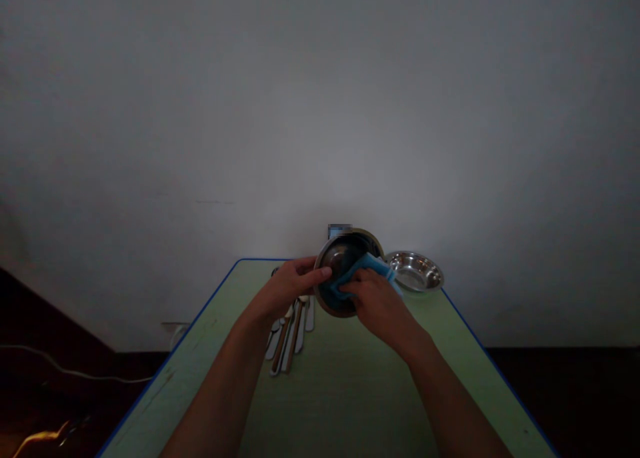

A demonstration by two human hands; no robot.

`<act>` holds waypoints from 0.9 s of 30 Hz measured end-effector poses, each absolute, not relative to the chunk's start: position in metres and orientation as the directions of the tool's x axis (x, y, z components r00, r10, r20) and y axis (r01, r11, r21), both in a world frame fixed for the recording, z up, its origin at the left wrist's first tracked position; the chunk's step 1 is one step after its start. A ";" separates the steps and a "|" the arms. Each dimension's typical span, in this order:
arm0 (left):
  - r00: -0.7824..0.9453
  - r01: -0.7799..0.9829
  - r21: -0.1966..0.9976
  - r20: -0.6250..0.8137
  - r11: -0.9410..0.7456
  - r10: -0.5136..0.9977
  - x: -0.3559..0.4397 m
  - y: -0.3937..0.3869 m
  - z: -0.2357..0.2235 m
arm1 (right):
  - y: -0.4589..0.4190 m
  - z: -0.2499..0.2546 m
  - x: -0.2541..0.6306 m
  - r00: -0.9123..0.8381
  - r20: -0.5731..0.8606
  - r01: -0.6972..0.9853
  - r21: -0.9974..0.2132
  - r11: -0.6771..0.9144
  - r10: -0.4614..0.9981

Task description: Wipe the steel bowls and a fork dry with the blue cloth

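A round metal bowl (pixel 343 255) is held tilted above the table, its inside facing me. My left hand (pixel 293 285) grips its left rim, thumb inside and fingers behind. Bunched in my right hand (pixel 373 295) is a blue cloth (pixel 370 263), pressed against the inside of the bowl; the fingertips are partly hidden in its folds. Just right of the held bowl, a second shiny metal bowl (pixel 417 271) sits upright near the table's back right corner. Beneath my left forearm lies a group of cutlery (pixel 290 341), several pieces with metal or brown handles, partly covered by the arm.
The light green table (pixel 340 391) has a blue edge and stands against a pale wall (pixel 320 111). Behind the held bowl is a small blurred-out object (pixel 340 229). A white cable (pixel 75 365) runs across the dark floor area on the left.
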State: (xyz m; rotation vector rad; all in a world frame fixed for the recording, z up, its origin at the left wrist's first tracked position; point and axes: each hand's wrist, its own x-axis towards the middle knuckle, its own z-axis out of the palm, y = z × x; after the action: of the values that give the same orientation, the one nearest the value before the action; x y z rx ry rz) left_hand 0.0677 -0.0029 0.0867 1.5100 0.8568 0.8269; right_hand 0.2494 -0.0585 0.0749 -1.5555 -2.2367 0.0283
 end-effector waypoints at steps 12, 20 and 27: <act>0.487 0.064 0.996 0.029 -0.069 0.873 0.069 -0.006 0.092 | -0.062 0.076 0.246 -0.229 0.277 0.951 -0.140 0.275 0.933; 0.487 0.059 0.997 0.020 -0.056 0.873 0.070 -0.009 0.096 | -0.062 0.076 0.244 -0.182 0.291 0.968 -0.116 0.223 0.939; 0.502 0.046 0.997 0.029 -0.060 0.864 0.070 -0.010 0.098 | -0.062 0.073 0.244 -0.132 0.317 0.977 -0.120 0.178 0.939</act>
State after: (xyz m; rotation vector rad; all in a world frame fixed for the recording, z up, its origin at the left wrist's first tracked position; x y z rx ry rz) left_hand 0.0699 -0.0103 0.0985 1.4898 0.8307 0.8148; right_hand 0.2443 -0.0615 0.0734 -1.8222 -2.1402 -0.1656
